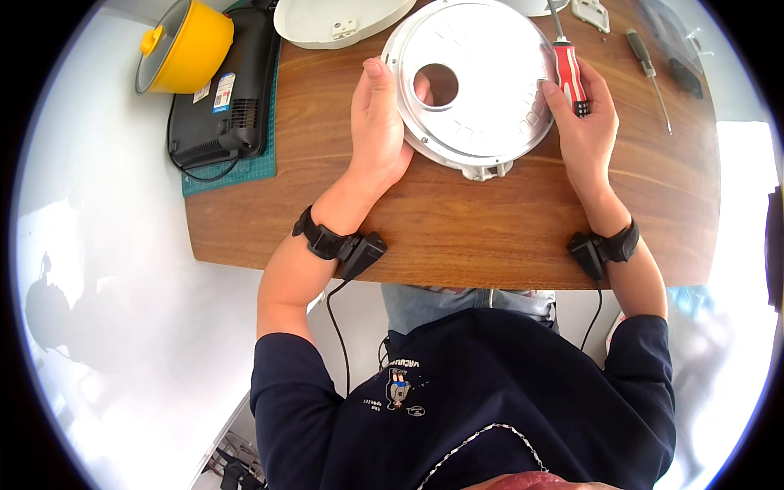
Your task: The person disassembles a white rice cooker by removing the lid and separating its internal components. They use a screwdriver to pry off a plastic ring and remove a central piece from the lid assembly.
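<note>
A round white lid-like part [496, 69], with a large round hole left of its middle and a hinge-like bracket on its near rim, is held between my hands over the table. My left hand [378, 122] grips its left rim, thumb on the edge; a fingertip shows through the hole, and the other fingers are hidden underneath. In my right hand [591, 131] is a red and white screwdriver [566, 69], its shaft pointing away from me. The right thumb touches the part's right rim. Whether fingers of this hand reach under the rim is hidden.
A wooden table [474, 233] spans the front. At the left, a yellow pot [196, 51] sits on a black appliance [220, 122] over a green mat [269, 159]. A white shell [343, 31] lies far back. A second screwdriver [643, 59] rests at right, beside a clear bag [671, 41].
</note>
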Motion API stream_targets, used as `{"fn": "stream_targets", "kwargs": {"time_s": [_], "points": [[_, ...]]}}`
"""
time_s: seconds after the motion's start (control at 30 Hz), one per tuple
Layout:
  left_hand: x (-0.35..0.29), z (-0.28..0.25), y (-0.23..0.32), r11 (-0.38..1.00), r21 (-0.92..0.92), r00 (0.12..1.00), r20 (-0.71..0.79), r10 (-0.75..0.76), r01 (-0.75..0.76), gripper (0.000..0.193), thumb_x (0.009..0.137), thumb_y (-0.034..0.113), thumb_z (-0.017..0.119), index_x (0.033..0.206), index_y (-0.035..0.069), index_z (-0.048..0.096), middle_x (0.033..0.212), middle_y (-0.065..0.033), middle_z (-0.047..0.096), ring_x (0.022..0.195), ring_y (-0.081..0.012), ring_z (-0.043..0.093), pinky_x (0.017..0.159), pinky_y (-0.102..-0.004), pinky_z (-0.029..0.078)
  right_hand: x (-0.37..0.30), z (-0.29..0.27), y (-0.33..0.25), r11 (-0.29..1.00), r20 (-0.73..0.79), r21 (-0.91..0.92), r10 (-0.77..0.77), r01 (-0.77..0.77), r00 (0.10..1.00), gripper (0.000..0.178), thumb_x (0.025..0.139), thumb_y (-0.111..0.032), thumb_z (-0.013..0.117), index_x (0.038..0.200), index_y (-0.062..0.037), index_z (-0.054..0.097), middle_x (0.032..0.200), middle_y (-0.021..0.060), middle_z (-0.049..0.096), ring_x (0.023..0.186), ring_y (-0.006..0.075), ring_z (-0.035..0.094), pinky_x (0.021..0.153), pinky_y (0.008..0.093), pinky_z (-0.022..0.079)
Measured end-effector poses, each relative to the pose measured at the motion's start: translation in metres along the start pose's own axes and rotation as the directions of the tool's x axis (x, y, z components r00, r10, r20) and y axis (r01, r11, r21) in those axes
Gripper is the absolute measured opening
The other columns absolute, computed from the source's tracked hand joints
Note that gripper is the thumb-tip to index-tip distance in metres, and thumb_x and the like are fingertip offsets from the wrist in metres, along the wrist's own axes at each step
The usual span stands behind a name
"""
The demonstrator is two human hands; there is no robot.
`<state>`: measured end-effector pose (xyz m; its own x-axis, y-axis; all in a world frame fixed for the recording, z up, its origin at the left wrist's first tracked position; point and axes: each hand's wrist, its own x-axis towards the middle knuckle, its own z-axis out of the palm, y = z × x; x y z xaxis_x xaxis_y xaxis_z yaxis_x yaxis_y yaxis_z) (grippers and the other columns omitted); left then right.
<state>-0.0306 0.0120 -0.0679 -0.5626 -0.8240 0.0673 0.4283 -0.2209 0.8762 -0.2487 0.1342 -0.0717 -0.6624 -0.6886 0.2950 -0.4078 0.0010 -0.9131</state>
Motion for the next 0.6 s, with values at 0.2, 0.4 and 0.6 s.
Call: {"fn": "stream_targets", "kwargs": {"time_s": [0.2, 0.4, 0.6], "points": [[0.004, -0.003, -0.004, 0.996, -0.051, 0.998, 0.018, -0.066, 0.067, 0.05, 0.109, 0.055, 0.047, 0.11, 0.006, 0.057, 0.079, 0.0015, 0.053, 0.073, -0.0082, 0.048, 0.066, -0.0259, 0.044, 0.004, 0.002, -0.001, 0.999, -0.013, 0.025, -0.043, 0.043, 0.999, 0.053, 0.089, -0.021, 0.082, 0.133, 0.001, 0.062, 0.109, 0.0069, 0.074, 0.094, 0.0102, 0.067, 0.087, 0.027, 0.054], [0.009, -0.009, -0.007, 0.998, -0.043, 0.998, 0.05, -0.047, 0.05, 0.046, 0.11, 0.051, 0.044, 0.103, 0.008, 0.057, 0.078, 0.0015, 0.051, 0.073, -0.0086, 0.047, 0.066, -0.0256, 0.043, 0.006, 0.004, -0.002, 0.999, -0.014, -0.007, -0.038, 0.038, 0.999, 0.054, 0.089, -0.021, 0.083, 0.133, 0.0003, 0.062, 0.11, 0.0081, 0.075, 0.095, 0.0107, 0.067, 0.088, 0.0278, 0.054], [0.009, -0.006, -0.005, 0.999, -0.014, 0.998, 0.049, -0.04, 0.041, 0.049, 0.112, 0.051, 0.038, 0.1, 0.006, 0.056, 0.077, 0.0002, 0.052, 0.07, -0.0097, 0.049, 0.064, -0.0267, 0.044, 0.006, 0.005, -0.005, 0.998, -0.025, -0.043, -0.044, 0.043, 0.999, 0.053, 0.088, -0.019, 0.082, 0.134, -0.0004, 0.062, 0.113, 0.0082, 0.074, 0.099, 0.0128, 0.068, 0.091, 0.0292, 0.054]]}}
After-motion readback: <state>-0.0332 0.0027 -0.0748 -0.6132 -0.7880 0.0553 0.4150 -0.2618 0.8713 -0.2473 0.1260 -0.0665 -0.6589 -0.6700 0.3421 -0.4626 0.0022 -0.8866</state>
